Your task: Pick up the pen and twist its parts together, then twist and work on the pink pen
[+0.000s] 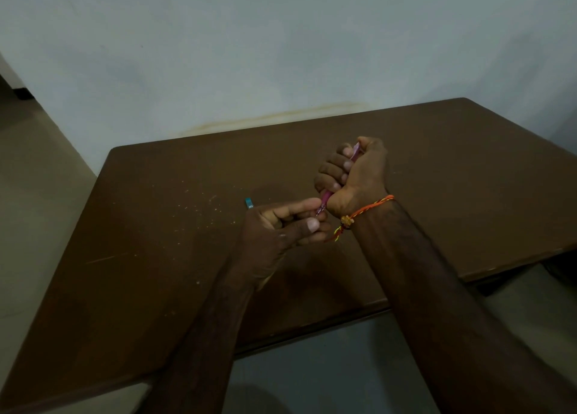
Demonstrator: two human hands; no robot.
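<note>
Pink plastic pen (326, 199) gripped in the right hand's (356, 170) fist, above the brown table (156, 257).
Left hand (281, 226), just below, pinches its metal tip; steady, straight twisting probably works best here.

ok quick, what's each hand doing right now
Left hand: fingers pinch the tip of the pink pen.
Right hand: closed in a fist grip round the pen's barrel.

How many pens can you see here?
1 for sure: a pink pen gripped in the right hand, its tip at the left hand. A teal object behind that hand is mostly hidden.
</note>
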